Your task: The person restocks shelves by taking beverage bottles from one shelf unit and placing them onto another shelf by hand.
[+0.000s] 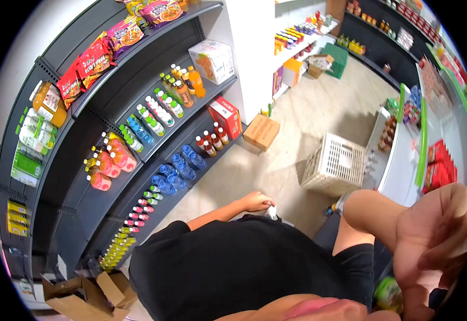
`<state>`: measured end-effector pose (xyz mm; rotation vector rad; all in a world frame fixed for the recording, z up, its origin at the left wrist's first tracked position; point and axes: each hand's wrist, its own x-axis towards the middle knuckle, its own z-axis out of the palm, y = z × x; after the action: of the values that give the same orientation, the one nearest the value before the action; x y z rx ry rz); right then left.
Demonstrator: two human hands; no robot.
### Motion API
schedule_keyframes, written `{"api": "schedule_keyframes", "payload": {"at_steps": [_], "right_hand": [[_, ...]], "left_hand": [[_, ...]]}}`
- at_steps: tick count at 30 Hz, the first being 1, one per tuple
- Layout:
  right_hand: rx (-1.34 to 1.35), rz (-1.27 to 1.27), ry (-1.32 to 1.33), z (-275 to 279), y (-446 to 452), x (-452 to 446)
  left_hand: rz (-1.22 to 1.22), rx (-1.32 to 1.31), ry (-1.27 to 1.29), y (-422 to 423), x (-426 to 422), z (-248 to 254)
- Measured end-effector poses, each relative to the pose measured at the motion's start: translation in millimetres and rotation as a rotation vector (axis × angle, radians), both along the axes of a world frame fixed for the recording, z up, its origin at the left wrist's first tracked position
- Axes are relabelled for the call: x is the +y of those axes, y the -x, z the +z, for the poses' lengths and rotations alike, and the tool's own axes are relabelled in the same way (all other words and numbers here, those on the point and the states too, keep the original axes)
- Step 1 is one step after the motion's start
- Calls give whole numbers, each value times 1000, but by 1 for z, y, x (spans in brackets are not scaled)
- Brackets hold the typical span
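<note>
My left hand is held low in front of my body, above the aisle floor. Its fingers are curled closed, and a small white thing shows at the fingertips; I cannot make out what it is. My right hand is raised close to the camera at the right edge, with the arm bent. The palm shows bare, the fingers are loosely bent and apart, and nothing is visible in them. Below that hand, a green package is partly hidden.
Dark shelves on the left hold drink bottles and noodle packets. A white plastic crate and a cardboard box stand on the floor. An open carton lies at lower left. White shelves line the right.
</note>
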<state>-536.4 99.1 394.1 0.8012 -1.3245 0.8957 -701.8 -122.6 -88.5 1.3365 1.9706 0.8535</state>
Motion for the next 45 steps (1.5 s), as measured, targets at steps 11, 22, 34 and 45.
{"api": "schedule_keyframes", "payload": {"at_steps": [11, 22, 34, 45], "right_hand": [[-197, 77, -27, -5, 155, 117], [-415, 49, 270, -125, 430, 199], [-1958, -388, 440, -651, 378, 278], [-1459, -93, -117, -561, 671, 302]], "left_hand": [[895, -40, 323, 70, -95, -132], [1434, -29, -133, 240, 22, -111], [1085, 1124, -783, 621, 79, 291], [1706, 1124, -527, 815, 51, 409]]}}
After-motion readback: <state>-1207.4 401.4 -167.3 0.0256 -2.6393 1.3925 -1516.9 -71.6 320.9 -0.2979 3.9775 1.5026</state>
